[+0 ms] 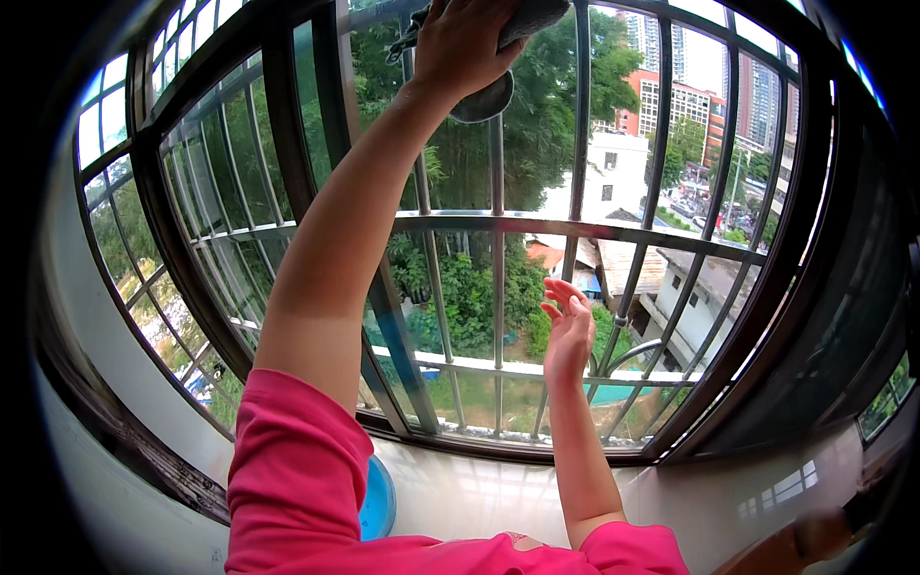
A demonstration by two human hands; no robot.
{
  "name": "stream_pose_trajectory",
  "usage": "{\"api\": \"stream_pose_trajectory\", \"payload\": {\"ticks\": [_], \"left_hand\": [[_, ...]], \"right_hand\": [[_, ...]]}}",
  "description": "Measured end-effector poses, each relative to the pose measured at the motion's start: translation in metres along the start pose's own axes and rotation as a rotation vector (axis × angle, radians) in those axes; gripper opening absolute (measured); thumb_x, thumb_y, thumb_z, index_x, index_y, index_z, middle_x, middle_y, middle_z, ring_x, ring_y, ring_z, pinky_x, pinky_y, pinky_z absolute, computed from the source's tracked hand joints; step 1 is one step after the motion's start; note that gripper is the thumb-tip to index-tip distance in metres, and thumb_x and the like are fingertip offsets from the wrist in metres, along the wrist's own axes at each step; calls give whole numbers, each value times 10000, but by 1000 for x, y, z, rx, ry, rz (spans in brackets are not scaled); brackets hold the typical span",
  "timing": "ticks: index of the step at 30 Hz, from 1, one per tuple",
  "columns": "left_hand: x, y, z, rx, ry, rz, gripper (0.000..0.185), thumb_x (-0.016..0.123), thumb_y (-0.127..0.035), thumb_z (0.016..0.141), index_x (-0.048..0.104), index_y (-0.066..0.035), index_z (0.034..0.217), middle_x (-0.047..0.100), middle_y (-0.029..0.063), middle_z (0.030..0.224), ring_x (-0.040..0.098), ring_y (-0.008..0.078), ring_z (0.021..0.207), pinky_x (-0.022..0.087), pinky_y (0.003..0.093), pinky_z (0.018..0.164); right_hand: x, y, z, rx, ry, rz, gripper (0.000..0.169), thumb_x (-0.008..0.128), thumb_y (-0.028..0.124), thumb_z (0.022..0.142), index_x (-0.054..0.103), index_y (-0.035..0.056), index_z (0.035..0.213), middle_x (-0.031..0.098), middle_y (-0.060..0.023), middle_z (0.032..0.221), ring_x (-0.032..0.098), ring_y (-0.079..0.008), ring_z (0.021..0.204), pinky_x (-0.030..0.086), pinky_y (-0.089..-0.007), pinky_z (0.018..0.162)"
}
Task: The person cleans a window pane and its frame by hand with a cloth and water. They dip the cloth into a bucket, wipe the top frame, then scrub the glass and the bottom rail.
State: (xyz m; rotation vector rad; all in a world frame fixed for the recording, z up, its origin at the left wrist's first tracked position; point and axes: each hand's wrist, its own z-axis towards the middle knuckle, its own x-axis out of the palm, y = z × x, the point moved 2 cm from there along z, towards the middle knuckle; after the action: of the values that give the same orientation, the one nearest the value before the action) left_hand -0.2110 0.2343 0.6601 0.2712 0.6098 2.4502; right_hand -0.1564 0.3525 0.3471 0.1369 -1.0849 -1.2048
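Note:
My left hand (463, 47) is raised at the top of the view, with its fingers over a dark grey cloth (535, 18) at the window pane. A dark rounded shape (485, 100) shows just under that hand; whether it is part of the cloth or a reflection, I cannot tell. Lower and to the right, my right hand (568, 334) is held up before the window (467, 287), empty, with its fingers loosely bent. Behind both hands run the metal bars (498, 295) of a window guard.
A blue basin (377, 503) stands at the bottom, partly hidden by my left sleeve. A pale glossy sill or ledge (467, 489) runs below the dark window frame (503, 451). At the lower right is a blurred brown object (819, 535). Trees and buildings lie outside.

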Motion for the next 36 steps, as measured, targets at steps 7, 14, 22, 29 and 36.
{"api": "stream_pose_trajectory", "payload": {"ticks": [7, 14, 22, 29, 36], "left_hand": [[-2, -49, -101, 99, 166, 12, 595, 673, -317, 705, 452, -283, 1257, 403, -48, 1351, 370, 213, 1255, 265, 500, 1030], [-5, -103, -161, 0, 254, -117, 644, 709, -314, 633, 474, -265, 1231, 384, -42, 1353, 319, 221, 1280, 188, 538, 1049], [-13, -209, -300, 290, 426, -128, 398, 527, -258, 811, 469, -289, 1204, 355, -75, 1358, 310, 163, 1289, 174, 505, 1089], [-26, -230, -313, 619, 550, -484, 267, 523, -202, 777, 504, -191, 1043, 467, 11, 1153, 431, 206, 1116, 309, 453, 973], [-11, -148, -77, 353, 167, -159, 530, 687, -204, 686, 461, -310, 1153, 435, 40, 1239, 443, 238, 1127, 363, 417, 854]], "right_hand": [[-16, -7, -6, 2, -223, 294, 324, 336, 223, 892, 569, -1, 915, 579, -75, 787, 507, -146, 727, 394, -279, 664], [-55, -9, -16, 74, -391, 448, 298, 357, 233, 843, 564, 19, 828, 526, -46, 697, 466, -157, 632, 377, -293, 576], [-93, 4, -48, 240, -526, 455, 284, 371, 261, 831, 552, 45, 796, 491, -35, 678, 439, -167, 601, 355, -299, 557], [-115, 28, -42, 297, -506, 543, 230, 400, 230, 806, 550, 58, 780, 479, -31, 656, 430, -165, 588, 348, -304, 547], [-96, 39, -12, 335, -331, 764, 180, 438, 197, 817, 563, 79, 763, 465, -29, 626, 419, -171, 586, 343, -304, 549]]}}
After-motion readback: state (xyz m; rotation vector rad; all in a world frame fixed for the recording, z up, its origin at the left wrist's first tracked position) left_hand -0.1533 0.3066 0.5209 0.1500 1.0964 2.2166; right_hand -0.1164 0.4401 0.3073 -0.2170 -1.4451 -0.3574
